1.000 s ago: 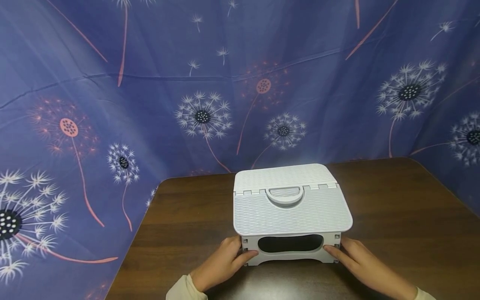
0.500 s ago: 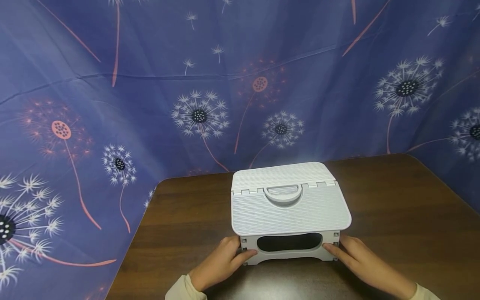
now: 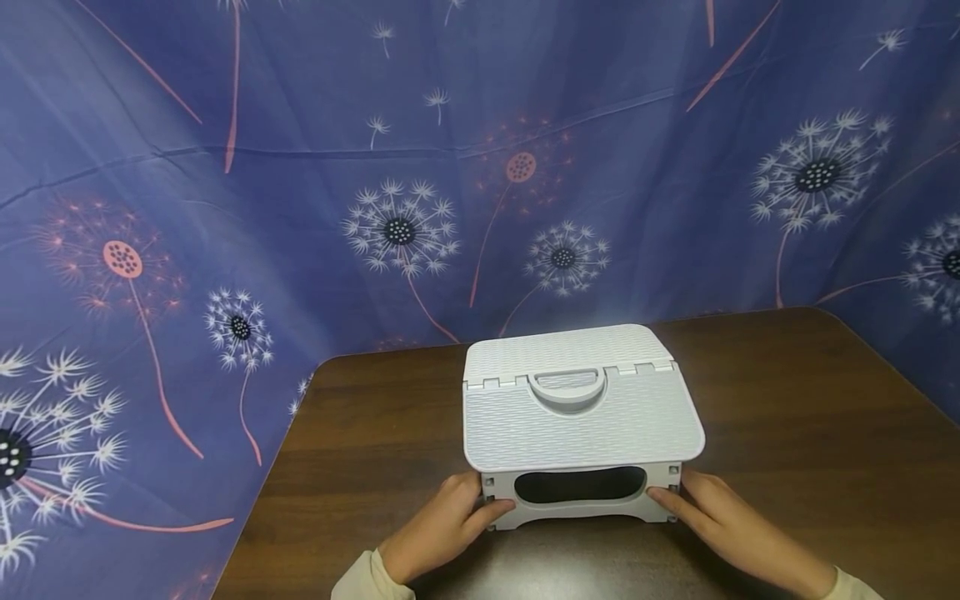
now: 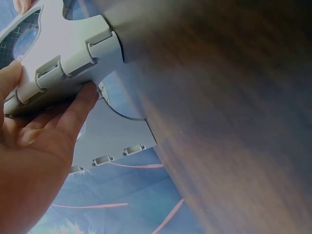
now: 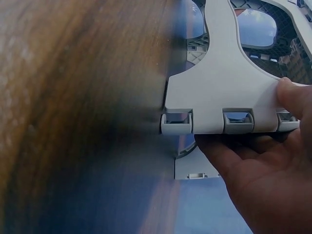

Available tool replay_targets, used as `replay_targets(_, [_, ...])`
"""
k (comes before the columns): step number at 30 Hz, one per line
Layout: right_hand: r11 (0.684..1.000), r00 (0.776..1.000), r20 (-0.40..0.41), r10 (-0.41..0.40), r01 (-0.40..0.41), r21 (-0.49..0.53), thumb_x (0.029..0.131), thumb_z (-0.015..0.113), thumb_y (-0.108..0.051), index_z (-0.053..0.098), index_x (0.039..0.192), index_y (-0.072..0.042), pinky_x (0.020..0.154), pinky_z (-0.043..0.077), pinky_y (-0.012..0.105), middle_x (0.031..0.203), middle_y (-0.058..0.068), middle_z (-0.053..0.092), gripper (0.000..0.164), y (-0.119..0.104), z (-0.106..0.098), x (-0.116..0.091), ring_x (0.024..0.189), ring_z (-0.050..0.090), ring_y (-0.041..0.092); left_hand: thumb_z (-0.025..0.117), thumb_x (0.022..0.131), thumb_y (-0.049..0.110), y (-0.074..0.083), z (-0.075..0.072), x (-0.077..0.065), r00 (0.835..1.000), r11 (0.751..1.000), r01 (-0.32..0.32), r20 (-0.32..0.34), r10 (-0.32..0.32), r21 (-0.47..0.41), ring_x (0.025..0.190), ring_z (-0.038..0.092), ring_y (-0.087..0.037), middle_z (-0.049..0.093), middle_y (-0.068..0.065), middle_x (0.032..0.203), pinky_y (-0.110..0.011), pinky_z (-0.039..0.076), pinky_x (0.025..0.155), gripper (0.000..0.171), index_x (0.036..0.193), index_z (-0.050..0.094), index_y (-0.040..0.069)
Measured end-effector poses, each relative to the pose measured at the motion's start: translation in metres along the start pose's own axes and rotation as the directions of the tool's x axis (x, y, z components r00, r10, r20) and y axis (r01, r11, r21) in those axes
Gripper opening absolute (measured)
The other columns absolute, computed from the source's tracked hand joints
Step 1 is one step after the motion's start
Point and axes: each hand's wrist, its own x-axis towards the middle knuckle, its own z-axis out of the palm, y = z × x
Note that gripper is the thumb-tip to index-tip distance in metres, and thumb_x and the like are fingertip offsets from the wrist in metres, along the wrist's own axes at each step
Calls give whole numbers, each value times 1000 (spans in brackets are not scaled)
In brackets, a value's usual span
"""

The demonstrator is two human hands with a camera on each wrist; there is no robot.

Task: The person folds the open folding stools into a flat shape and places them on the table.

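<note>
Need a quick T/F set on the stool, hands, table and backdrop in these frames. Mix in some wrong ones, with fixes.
1. The left hand and right hand grip the white textured plastic stool. True.
2. The stool's near panel is solid. False: it has a wide, rounded opening.
3. A D-shaped white plastic handle sits in the stool's top. True.
4. The brown wood-grain table has rounded far corners. True.
5. The blue cloth backdrop is plain. False: dandelions are printed on it.
</note>
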Motion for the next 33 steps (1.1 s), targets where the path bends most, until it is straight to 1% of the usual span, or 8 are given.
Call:
replay_targets(3, [1000,1000,-3,-10,10,9,94,65,-2,58,124,-5,66,47,21,101,-11,64,31,1,0,0,84,53,-2,55,102,35,0,0,0,1000,1000,1,7,-1,10,84,55,1,64,13,98,-14,47,74,25,121,61,19])
replay_targets(9, [1000,1000,-9,-20,20,-1,93,66,-2,59,125,-3,67,48,21,104,-9,66,33,2,1,0,86,53,-3,55,103,34,1,0,0,1000,999,-10,9,9,31,86,56,1,65,12,100,-14,47,75,25,119,62,16])
replay_targets(11, [1000,1000,-10,-25,25,-4,93,66,-2,60,124,-4,66,48,20,102,-10,65,31,2,1,0,85,53,-3,56,103,34,2,-1,0,1000,999,-11,5,11,41,87,56,1,65,12,100,-14,47,75,26,120,62,15])
replay_targets(15, [999,999,-3,-35,35,5,94,66,-1,59,123,-4,64,46,21,98,-12,63,31,2,1,0,83,52,-2,55,103,33,3,-1,0,1000,999,-9,14,8,41,93,59,0,67,10,107,-16,49,79,29,124,60,14])
replay_targets(22, [1000,1000,13,-26,26,1,95,64,-3,58,126,-3,65,48,22,103,-11,64,32,2,0,0,85,52,-2,53,104,34,4,-1,0,1000,1000,-2,25,1,28,100,61,-1,67,8,113,-18,50,82,29,127,58,18])
replay_targets(25, [1000,1000,8,-26,26,-2,95,65,-3,60,124,-4,65,48,22,103,-11,65,30,3,0,0,85,53,-3,53,104,34,4,-1,1,1000,1000,-3,27,2,27,99,61,-1,67,8,112,-17,50,81,28,127,58,18])
replay_targets(31, [999,999,-10,-50,50,-6,93,66,-2,62,117,-7,62,45,21,94,-16,61,24,2,0,1,80,51,-2,53,104,34,4,-2,1,999,999,-7,32,5,39,94,60,1,68,9,108,-16,49,79,26,122,61,17])
replay_targets(33, [999,999,-11,-50,50,-11,94,66,-3,62,118,-7,64,46,21,97,-16,62,25,2,0,1,82,52,-2,53,104,33,4,-2,1,999,999,-3,36,2,36,94,60,1,68,9,108,-16,49,80,27,123,61,16])
